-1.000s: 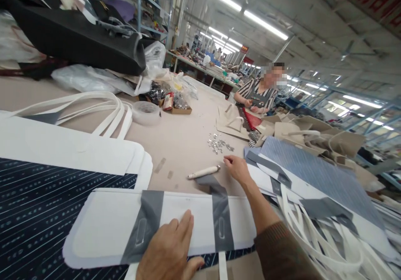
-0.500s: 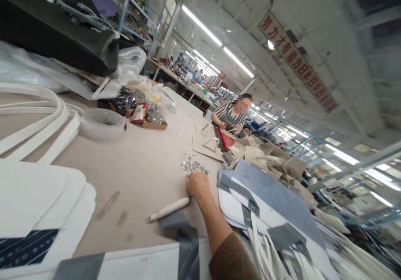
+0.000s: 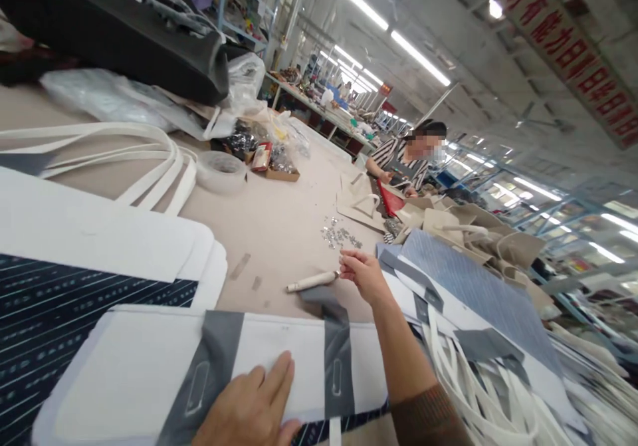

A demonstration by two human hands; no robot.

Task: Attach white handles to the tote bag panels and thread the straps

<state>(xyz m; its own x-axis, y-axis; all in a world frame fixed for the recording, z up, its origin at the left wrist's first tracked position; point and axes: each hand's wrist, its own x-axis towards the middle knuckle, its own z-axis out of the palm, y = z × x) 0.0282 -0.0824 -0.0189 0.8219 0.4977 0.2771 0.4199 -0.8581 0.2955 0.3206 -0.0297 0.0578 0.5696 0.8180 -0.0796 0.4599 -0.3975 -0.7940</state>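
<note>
My view from afar, quick notes. L hand (image 3: 246, 409) lies flat & open on a white bag panel (image 3: 284, 366), fingers spread, no grip, just pressing on the smooth, tightly woven fabric. Two grey strips (image 3: 339, 366) cross the panel, each w/ a stitched slot outline. Panel sits on navy striped fabric (image 3: 100, 300), which has white dashes. R hand (image 3: 363, 274) is just past the panel's far edge, fingers half-curled & partly open, nothing visible in them, not touching the panel. Cream-handled tool (image 3: 312, 281) w/ a metal tip lies just beside those fingers, beyond the panel, on a beige worktable (image 3: 279, 233). Further beyond the panel: scattered metal studs (image 3: 339, 235). Right of the panel: stack of blue-striped panels (image 3: 473, 293) & looped white webbing straps (image 3: 473, 393). Co-worker in a striped top (image 3: 399, 157) sits well beyond the panel, across the table.
</note>
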